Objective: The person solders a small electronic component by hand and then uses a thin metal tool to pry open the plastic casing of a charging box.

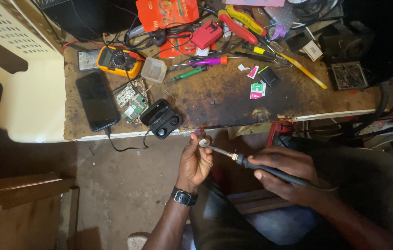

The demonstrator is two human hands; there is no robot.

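My left hand [195, 159], with a black watch on its wrist, pinches a small round metallic part [203, 143] just below the workbench's front edge. My right hand [283, 173] grips the black handle of a soldering iron [270, 170]. Its metal tip points left and touches the small part. Both hands hover over my lap, in front of the scorched wooden workbench [233, 99].
On the bench lie an open black earbud case [162, 119], a black phone [96, 100] on a cable, small circuit boards [133, 101], a yellow multimeter [119, 60], screwdrivers, red-handled pliers [238, 27] and a red box. A cream plastic chair [30, 88] stands at the left.
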